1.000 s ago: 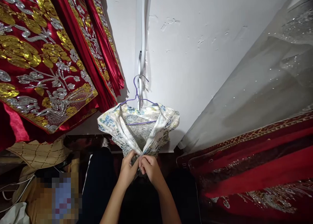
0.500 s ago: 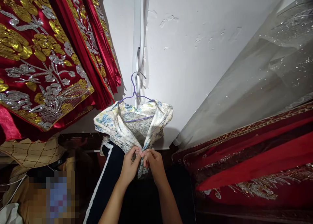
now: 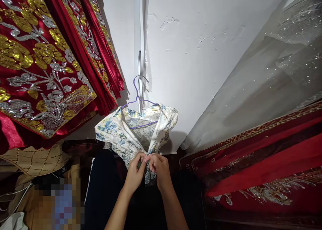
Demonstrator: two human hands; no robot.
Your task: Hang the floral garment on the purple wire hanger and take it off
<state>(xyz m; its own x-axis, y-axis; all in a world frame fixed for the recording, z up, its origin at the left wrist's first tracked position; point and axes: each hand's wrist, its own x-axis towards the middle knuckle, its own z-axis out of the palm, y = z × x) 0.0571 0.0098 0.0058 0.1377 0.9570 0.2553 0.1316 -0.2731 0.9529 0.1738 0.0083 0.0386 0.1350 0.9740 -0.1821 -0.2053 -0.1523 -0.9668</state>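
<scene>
A white garment with a blue floral print hangs on a purple wire hanger from a hook on the white wall. Both my hands meet at the bottom of its open front. My left hand pinches the left edge of the cloth. My right hand pinches the right edge, fingertips touching those of the left hand. What lies between the fingertips is too small to make out.
Red robes with gold and silver embroidery hang at the left. A sheer sequinned fabric and more red embroidered cloth fill the right. A beige quilted item lies at lower left. Dark trousers with a white stripe hang below.
The view has shifted slightly. My hands stay pinched together at the garment's front and sit a little higher along the opening than a second ago.
</scene>
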